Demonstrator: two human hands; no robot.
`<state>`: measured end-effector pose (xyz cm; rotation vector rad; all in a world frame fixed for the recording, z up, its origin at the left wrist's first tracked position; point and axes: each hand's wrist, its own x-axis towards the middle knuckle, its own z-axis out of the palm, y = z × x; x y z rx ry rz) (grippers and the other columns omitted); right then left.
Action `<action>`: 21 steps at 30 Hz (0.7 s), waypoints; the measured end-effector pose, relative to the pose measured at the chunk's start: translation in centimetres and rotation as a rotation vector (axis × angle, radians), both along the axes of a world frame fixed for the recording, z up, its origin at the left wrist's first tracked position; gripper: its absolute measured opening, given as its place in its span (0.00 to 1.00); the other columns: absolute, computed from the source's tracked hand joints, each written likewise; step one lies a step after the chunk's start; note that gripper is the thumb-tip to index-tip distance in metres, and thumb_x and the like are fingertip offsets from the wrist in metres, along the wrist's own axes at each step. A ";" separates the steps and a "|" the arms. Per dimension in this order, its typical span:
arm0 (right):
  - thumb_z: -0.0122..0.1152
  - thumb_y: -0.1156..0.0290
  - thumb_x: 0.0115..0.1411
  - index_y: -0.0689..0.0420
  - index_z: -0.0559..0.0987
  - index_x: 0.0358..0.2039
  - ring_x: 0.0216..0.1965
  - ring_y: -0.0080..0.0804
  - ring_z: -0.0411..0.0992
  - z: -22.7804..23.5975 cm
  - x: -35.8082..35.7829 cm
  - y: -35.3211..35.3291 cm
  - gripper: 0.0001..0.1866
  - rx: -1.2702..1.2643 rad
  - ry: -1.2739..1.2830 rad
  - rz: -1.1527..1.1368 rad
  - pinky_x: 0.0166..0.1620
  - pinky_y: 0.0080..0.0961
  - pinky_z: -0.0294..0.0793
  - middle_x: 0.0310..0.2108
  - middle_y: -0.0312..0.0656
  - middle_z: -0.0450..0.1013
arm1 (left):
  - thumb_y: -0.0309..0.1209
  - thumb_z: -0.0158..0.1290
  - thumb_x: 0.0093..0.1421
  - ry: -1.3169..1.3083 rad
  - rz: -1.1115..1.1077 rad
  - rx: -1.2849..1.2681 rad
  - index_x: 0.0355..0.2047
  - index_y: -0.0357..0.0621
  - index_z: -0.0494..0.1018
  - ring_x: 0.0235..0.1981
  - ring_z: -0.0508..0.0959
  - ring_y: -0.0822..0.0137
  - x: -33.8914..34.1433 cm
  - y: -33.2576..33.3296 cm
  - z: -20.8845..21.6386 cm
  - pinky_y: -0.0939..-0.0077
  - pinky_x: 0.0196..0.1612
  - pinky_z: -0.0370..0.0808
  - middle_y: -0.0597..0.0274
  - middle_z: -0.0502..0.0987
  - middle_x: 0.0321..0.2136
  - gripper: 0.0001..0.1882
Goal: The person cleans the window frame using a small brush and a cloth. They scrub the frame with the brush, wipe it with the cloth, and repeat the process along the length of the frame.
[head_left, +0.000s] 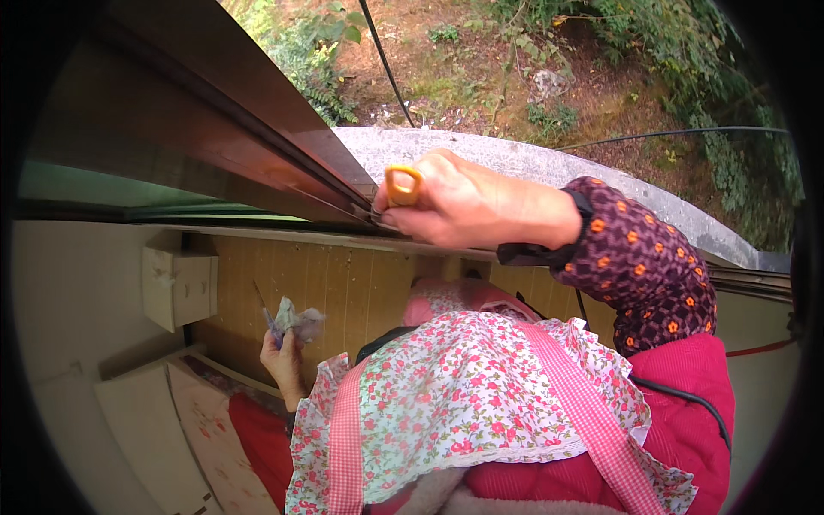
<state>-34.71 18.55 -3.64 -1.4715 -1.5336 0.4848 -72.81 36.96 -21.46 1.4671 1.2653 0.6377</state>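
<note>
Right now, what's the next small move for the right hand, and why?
Probably a short, light stroke of the yellow-handled tool along the brown window frame: the right hand already grips it beside the frame's edge, though contact is unclear. The left hand, holding a pale crumpled cloth, is lower, away from that edge.

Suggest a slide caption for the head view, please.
Right hand holds a yellow handle at the window frame; left hand holds a rag and thin tool.
</note>
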 end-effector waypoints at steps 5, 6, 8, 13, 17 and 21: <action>0.57 0.81 0.55 0.64 0.75 0.30 0.25 0.48 0.74 -0.6 0.1 -0.8 0.02 -0.088 -0.311 0.107 0.32 0.35 0.74 0.23 0.50 0.73 | 0.26 0.57 0.61 0.008 -0.010 -0.018 0.37 0.41 0.77 0.14 0.65 0.82 0.1 0.1 -0.3 0.85 0.16 0.58 0.71 0.73 0.17 0.05; 0.57 0.80 0.56 0.64 0.75 0.30 0.25 0.48 0.74 -0.2 0.4 -1.1 0.01 -0.051 -0.309 0.033 0.32 0.36 0.74 0.23 0.50 0.73 | 0.26 0.57 0.61 0.009 -0.005 -0.009 0.37 0.41 0.77 0.14 0.65 0.82 0.0 0.1 -0.4 0.85 0.15 0.58 0.71 0.73 0.17 0.05; 0.57 0.79 0.57 0.64 0.75 0.29 0.25 0.47 0.74 0.7 1.2 -1.6 0.02 0.059 -0.365 -0.068 0.32 0.36 0.74 0.23 0.49 0.73 | 0.26 0.57 0.61 0.007 0.002 0.006 0.37 0.42 0.77 0.14 0.65 0.82 -0.2 0.0 -0.5 0.85 0.15 0.58 0.71 0.73 0.17 0.05; 0.61 0.79 0.58 0.63 0.76 0.36 0.29 0.45 0.76 0.8 1.1 -1.4 0.06 -0.033 -0.110 0.089 0.34 0.36 0.74 0.27 0.50 0.75 | 0.26 0.57 0.61 0.018 0.001 -0.016 0.38 0.42 0.77 0.14 0.66 0.82 0.0 -0.3 0.1 0.85 0.16 0.59 0.71 0.73 0.18 0.05; 0.61 0.79 0.55 0.63 0.76 0.36 0.29 0.47 0.75 -0.1 0.2 -0.9 0.08 -0.211 -0.118 0.082 0.34 0.37 0.73 0.29 0.50 0.75 | 0.25 0.57 0.61 -0.009 -0.010 -0.059 0.38 0.42 0.77 0.15 0.66 0.82 0.6 -0.3 0.4 0.85 0.17 0.60 0.72 0.73 0.18 0.05; 0.62 0.78 0.50 0.63 0.77 0.36 0.28 0.44 0.75 1.8 -0.4 -2.9 0.11 -0.071 -0.723 -0.006 0.32 0.34 0.75 0.34 0.51 0.75 | 0.26 0.56 0.62 -0.014 -0.022 -0.012 0.38 0.41 0.77 0.15 0.66 0.82 0.5 -0.1 0.2 0.85 0.17 0.60 0.72 0.73 0.18 0.05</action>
